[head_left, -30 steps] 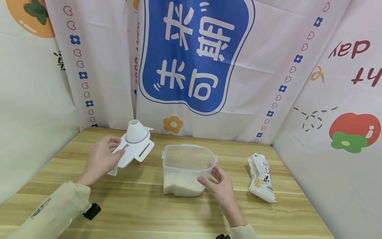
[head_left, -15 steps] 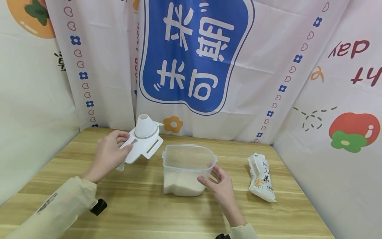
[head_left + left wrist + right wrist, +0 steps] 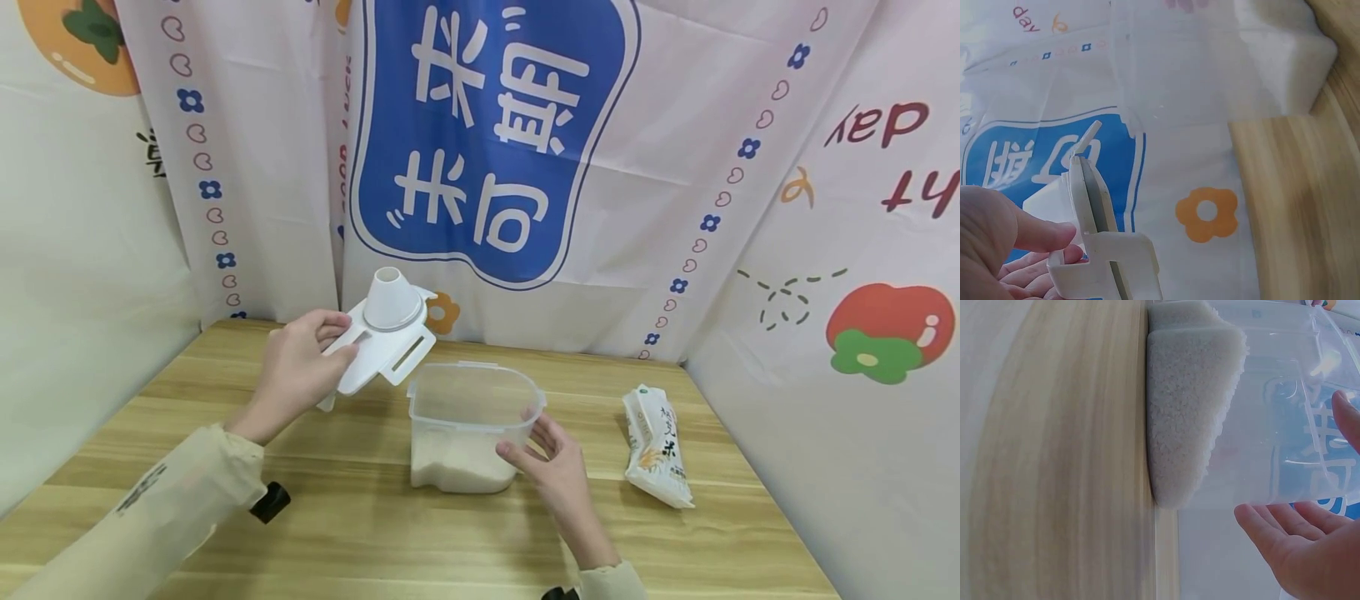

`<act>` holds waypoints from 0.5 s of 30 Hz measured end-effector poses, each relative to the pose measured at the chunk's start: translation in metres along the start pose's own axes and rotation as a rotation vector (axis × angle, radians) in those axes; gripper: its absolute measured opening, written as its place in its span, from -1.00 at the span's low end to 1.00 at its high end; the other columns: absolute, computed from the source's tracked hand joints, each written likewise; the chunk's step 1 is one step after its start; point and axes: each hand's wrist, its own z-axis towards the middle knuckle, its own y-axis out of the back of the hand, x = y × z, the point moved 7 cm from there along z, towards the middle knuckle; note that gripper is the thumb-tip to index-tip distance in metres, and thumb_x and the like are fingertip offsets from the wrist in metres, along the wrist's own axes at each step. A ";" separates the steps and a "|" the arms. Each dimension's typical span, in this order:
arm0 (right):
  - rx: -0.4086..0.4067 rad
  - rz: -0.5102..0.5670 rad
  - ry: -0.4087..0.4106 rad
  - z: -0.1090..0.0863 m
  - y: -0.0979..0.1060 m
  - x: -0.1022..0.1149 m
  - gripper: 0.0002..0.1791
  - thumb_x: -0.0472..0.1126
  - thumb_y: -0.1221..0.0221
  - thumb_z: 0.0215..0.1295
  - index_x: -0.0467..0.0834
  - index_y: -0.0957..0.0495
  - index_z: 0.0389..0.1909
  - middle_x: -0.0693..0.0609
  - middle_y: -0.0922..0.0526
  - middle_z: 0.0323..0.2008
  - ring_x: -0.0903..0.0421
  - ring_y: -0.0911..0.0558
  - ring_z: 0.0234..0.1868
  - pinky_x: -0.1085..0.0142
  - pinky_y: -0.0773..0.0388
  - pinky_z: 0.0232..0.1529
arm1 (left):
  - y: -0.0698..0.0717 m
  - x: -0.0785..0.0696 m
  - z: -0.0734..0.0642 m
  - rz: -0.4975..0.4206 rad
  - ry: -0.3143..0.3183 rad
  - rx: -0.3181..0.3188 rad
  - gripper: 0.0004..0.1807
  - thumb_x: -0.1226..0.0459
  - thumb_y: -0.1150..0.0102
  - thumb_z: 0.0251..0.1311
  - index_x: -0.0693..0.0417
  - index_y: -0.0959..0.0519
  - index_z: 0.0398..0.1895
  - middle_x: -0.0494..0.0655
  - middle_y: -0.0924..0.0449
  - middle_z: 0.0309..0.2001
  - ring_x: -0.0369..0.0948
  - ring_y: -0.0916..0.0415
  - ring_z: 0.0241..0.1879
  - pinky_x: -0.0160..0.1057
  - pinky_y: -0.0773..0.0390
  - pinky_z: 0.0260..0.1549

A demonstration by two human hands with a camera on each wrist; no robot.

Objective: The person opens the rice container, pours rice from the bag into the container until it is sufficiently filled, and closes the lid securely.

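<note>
Both hands are occupied: the left hand [image 3: 300,358] pinches the edge of a white lid [image 3: 375,360], held tilted above the bench [image 3: 420,550] with its cone [image 3: 391,302] up, while the right hand [image 3: 555,471] holds the clear container [image 3: 472,428] around its rounded end. Ahead of and between them, the container stands uncovered, rice [image 3: 463,477] in its bottom. Best to level the lid, match its outline to the rim, and keep the right hand's pressure light. Right of that hand, well apart, lies a white packet [image 3: 658,446].

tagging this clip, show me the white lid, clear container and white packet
White lid [image 3: 377,355]: head view, on its flat plate
Clear container [image 3: 468,427]: head view, on its front rim
White packet [image 3: 657,447]: head view, middle of printed front
</note>
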 end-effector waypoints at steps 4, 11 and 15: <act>-0.005 0.003 -0.003 0.000 0.000 -0.001 -0.13 -0.17 -0.48 0.06 -0.20 -0.30 0.39 -0.06 -0.42 0.31 -0.02 -0.37 0.31 0.22 -0.40 0.25 | -0.002 -0.010 0.003 -0.021 -0.040 -0.020 -0.67 0.48 -0.30 0.09 0.42 -0.57 -0.05 0.31 -0.63 -0.07 0.10 -0.60 0.01 -0.05 -0.58 -0.01; -0.017 0.008 -0.009 0.000 0.001 -0.002 -0.12 -0.19 -0.49 0.05 -0.21 -0.29 0.39 -0.05 -0.42 0.31 -0.02 -0.38 0.31 0.22 -0.41 0.25 | -0.007 -0.025 0.007 -0.051 -0.105 -0.019 -0.66 0.50 -0.32 0.07 0.40 -0.57 -0.04 0.28 -0.64 -0.06 0.06 -0.61 0.00 -0.14 -0.58 -0.02; -0.018 0.009 -0.012 0.000 0.000 -0.001 -0.11 -0.18 -0.49 0.05 -0.22 -0.29 0.40 -0.08 -0.41 0.32 -0.02 -0.38 0.31 0.21 -0.41 0.25 | -0.009 -0.032 0.008 -0.074 -0.127 -0.004 -0.65 0.52 -0.31 0.07 0.40 -0.57 -0.03 0.29 -0.63 -0.04 0.07 -0.60 0.02 -0.15 -0.58 -0.03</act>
